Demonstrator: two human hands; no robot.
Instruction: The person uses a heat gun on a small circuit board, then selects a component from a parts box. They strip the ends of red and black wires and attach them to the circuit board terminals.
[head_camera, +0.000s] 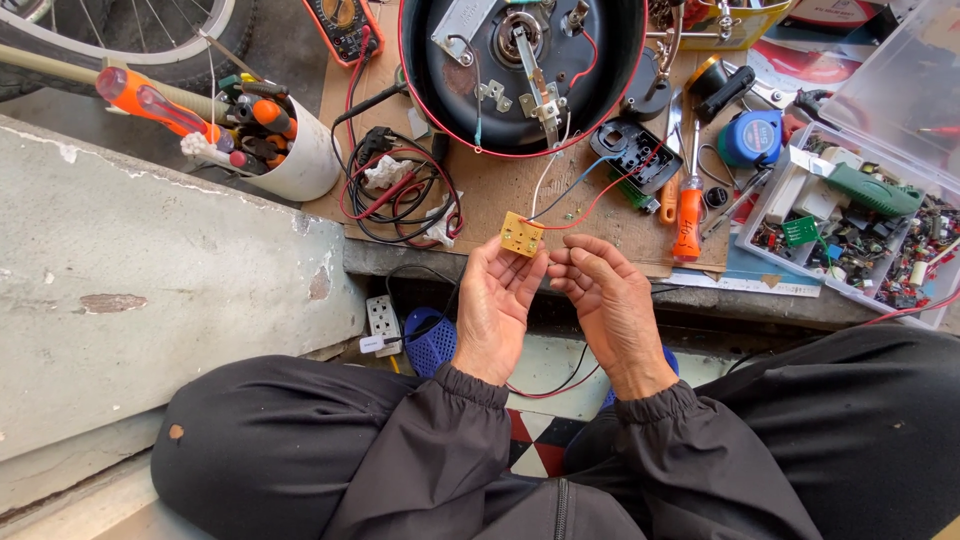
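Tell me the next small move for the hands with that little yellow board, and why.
Probably turn the small yellow board over between the fingertips. The left hand pinches it, the right hand is beside it, and its blue, white and red wires run slack to the upturned appliance base.

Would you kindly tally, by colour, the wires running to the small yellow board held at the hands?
Wires at the small square yellow circuit board, held in the left hand with the right hand beside it:
White wire: 1
Blue wire: 1
Red wire: 1
Total: 3
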